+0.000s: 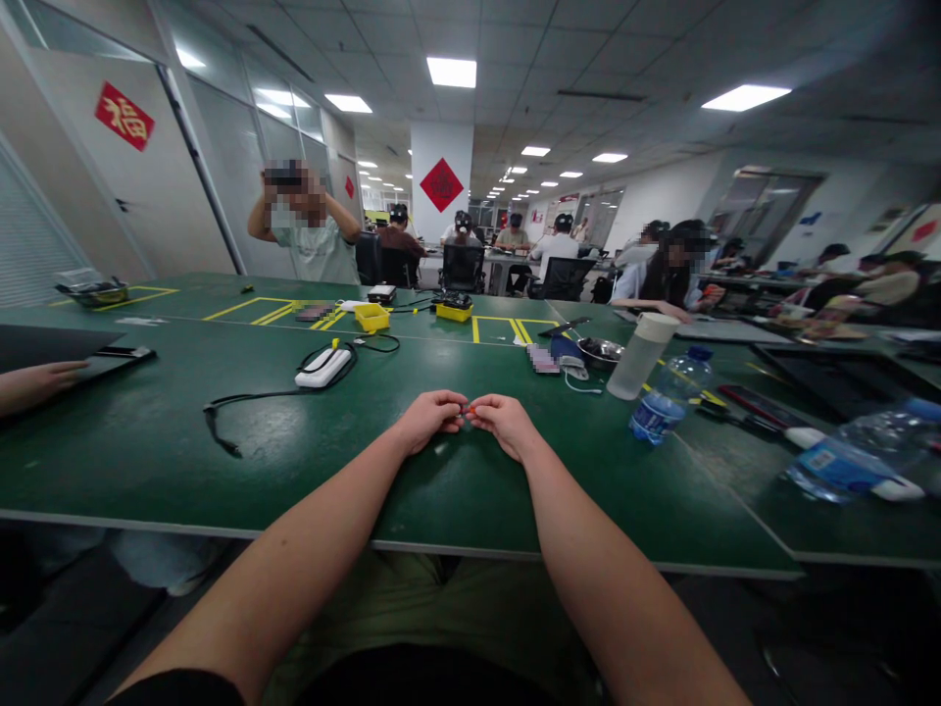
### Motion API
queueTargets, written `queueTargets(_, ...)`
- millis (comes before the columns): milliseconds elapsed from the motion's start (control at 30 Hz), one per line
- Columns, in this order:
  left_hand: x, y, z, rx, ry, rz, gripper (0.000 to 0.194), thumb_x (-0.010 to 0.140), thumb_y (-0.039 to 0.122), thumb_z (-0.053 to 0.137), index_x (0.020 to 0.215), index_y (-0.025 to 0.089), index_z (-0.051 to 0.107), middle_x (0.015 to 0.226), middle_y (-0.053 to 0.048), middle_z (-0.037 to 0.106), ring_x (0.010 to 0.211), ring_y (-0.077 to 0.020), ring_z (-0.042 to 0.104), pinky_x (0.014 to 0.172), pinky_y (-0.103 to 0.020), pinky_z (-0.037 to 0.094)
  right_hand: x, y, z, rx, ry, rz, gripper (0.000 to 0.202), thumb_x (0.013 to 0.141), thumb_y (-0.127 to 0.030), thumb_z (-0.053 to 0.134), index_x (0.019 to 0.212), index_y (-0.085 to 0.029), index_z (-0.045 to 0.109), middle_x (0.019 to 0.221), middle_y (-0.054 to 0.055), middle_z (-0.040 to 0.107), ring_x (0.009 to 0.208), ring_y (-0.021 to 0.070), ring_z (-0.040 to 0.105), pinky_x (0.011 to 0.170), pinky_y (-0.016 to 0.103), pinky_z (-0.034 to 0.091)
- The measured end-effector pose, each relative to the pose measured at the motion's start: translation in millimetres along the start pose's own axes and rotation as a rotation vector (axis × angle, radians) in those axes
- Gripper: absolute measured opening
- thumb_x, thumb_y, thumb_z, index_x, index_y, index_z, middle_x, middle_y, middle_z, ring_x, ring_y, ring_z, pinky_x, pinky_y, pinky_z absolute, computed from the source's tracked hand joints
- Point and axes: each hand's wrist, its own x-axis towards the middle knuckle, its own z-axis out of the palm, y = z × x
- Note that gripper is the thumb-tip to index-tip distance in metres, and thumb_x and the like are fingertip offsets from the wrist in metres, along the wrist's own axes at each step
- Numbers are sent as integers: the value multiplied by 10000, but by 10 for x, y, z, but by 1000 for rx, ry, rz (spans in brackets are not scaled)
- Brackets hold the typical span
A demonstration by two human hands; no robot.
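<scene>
Over the green table (294, 480), my left hand (432, 420) and my right hand (503, 422) meet with their fingertips almost touching. Both are closed in a pinch. A small orange-red piece (471, 412) shows at my right fingertips, too small to name. Something tiny and dark sits at the tips of my left fingers, and I cannot make out its kind. Whether the two bits are joined is hidden by the fingers.
Left of my hands lies a white power bank (323, 367) with a black cable (254, 397). A water bottle (668, 397), a frosted bottle (641, 358) and a tipped bottle (857, 456) are at right. Yellow trays (371, 317) stand farther back. Another person's hand (44, 380) rests at far left.
</scene>
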Motion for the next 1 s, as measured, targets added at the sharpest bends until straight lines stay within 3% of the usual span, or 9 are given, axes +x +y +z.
queueTargets(300, 15, -27, -8, -3, -10, 24, 233, 739, 43, 586, 960, 111, 607, 849, -66, 640, 644, -88, 627, 626, -213, 534, -15, -6, 21, -18, 9, -14, 149, 614, -129, 732, 726, -133, 634, 650, 28, 658, 599, 121, 647, 599, 222, 545)
queueTargets(667, 37, -42, -15, 43, -1, 1, 212, 760, 59, 578, 966, 105, 596, 764, -60, 649, 596, -84, 611, 596, -206, 520, 15, 1, 1, 4, 5, 20, 70, 672, -85, 636, 731, -118, 657, 718, 73, 686, 683, 151, 671, 627, 233, 555)
queueTargets(1000, 21, -11, -6, 21, -3, -17, 174, 773, 45, 551, 928, 109, 597, 720, -44, 650, 556, -68, 597, 570, -186, 504, -13, -8, 15, -25, -19, -3, 122, 633, -107, 702, 740, -125, 646, 665, 48, 682, 586, 118, 647, 583, 216, 547)
